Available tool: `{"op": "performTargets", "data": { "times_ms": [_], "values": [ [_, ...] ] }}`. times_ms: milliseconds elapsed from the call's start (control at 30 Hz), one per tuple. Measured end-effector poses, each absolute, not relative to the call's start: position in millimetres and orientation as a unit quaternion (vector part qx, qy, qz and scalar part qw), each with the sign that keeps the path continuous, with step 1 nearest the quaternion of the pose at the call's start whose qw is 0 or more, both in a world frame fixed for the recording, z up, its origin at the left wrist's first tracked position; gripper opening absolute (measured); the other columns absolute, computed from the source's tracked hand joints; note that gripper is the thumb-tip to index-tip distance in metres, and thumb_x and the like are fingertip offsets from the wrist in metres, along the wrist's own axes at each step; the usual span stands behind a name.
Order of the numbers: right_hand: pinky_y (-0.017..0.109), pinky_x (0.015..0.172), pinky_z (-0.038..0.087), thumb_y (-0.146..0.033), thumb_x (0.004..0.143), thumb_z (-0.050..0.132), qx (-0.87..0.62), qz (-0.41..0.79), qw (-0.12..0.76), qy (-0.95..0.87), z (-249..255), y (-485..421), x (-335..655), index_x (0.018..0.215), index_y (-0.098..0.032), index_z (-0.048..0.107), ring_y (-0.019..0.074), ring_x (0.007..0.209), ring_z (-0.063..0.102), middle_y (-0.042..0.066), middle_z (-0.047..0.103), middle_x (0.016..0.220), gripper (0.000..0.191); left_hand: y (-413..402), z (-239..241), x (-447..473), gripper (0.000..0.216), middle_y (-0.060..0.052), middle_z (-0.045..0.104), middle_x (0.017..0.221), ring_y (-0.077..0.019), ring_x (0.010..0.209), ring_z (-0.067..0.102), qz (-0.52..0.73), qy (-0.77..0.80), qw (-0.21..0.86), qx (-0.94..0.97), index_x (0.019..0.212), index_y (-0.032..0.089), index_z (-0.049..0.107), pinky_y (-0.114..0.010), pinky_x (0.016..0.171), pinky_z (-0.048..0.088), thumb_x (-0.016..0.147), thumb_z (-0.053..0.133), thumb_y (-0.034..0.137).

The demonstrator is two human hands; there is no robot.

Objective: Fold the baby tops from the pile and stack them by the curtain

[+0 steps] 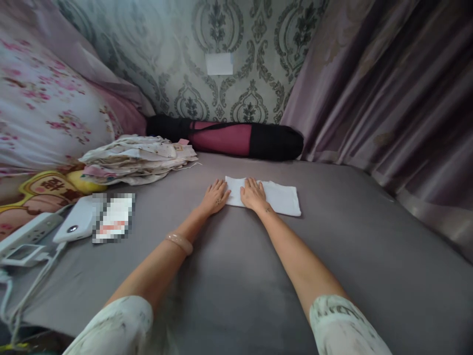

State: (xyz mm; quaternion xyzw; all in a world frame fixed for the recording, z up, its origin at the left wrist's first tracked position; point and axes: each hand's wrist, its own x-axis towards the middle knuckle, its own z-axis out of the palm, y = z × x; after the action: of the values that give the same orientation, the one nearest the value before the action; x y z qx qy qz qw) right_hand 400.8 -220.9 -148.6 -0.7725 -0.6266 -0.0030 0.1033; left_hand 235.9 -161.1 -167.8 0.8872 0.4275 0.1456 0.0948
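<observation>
A white folded cloth (281,197) lies flat in a long strip on the grey sheet (229,276). My left hand (216,197) rests at the cloth's left end, palm down with the fingers stretched out. On top of the cloth, left of its middle, my right hand (254,194) lies flat with its fingers extended. Neither hand grasps anything. Parts of the cloth are hidden under the hands. What kind of cloth it is does not show.
Left stand a stack of folded fabric (140,158), a white power bank (82,219), a power strip (31,231) with cables and a blurred packet (114,217). A black and magenta long bag (225,138) lies along the wall. Curtains (354,98) hang at right.
</observation>
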Motion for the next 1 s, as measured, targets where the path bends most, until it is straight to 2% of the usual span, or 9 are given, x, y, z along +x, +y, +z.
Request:
{"op": "performTargets", "data": {
  "times_ms": [233, 433, 633, 800, 1000],
  "values": [
    [0.043, 0.115, 0.015, -0.03, 0.096, 0.028, -0.773, -0.044, 0.113, -0.623, -159, -221, 391, 0.142, -0.002, 0.039, 0.027, 0.138, 0.031, 0.017, 0.037, 0.15, 0.055, -162, -175, 224, 0.041, -0.016, 0.051, 0.139, -0.0233, 0.136, 0.04, 0.236, 0.427, 0.069, 0.87, 0.127, 0.01, 0.05, -0.039, 0.113, 0.032, 0.097, 0.03, 0.03],
    [0.044, 0.115, 0.016, -0.03, 0.096, 0.026, -0.777, -0.026, 0.09, -0.623, -157, -218, 394, 0.143, -0.001, 0.037, 0.0278, 0.14, 0.029, 0.016, 0.036, 0.151, 0.056, -162, -172, 224, 0.032, -0.014, 0.058, 0.127, -0.0216, 0.125, 0.048, 0.255, 0.428, 0.072, 0.864, 0.116, 0.013, 0.054, -0.036, 0.11, 0.035, 0.096, 0.032, 0.022],
    [0.046, 0.114, 0.016, -0.027, 0.096, 0.028, -0.775, -0.007, 0.082, -0.627, -147, -209, 386, 0.143, -0.002, 0.038, 0.0289, 0.139, 0.029, 0.017, 0.036, 0.151, 0.054, -164, -168, 223, 0.03, -0.012, 0.06, 0.121, -0.0206, 0.118, 0.053, 0.251, 0.438, 0.099, 0.858, 0.113, 0.017, 0.055, -0.037, 0.104, 0.039, 0.094, 0.032, 0.02],
    [0.043, 0.114, 0.017, -0.029, 0.097, 0.027, -0.75, -0.001, 0.108, -0.652, -148, -200, 362, 0.143, -0.005, 0.038, 0.0264, 0.14, 0.029, 0.016, 0.037, 0.151, 0.053, -165, -167, 223, 0.031, -0.013, 0.06, 0.121, -0.0208, 0.117, 0.053, 0.247, 0.438, 0.109, 0.858, 0.113, 0.016, 0.055, -0.037, 0.104, 0.04, 0.094, 0.032, 0.021],
    [0.043, 0.115, 0.013, -0.031, 0.098, 0.024, -0.748, -0.006, 0.12, -0.652, -159, -200, 352, 0.144, -0.004, 0.037, 0.0255, 0.142, 0.026, 0.015, 0.035, 0.152, 0.055, -162, -169, 223, 0.031, -0.013, 0.061, 0.121, -0.0205, 0.117, 0.054, 0.248, 0.433, 0.109, 0.86, 0.114, 0.015, 0.055, -0.036, 0.105, 0.039, 0.094, 0.033, 0.022]
  ]
}}
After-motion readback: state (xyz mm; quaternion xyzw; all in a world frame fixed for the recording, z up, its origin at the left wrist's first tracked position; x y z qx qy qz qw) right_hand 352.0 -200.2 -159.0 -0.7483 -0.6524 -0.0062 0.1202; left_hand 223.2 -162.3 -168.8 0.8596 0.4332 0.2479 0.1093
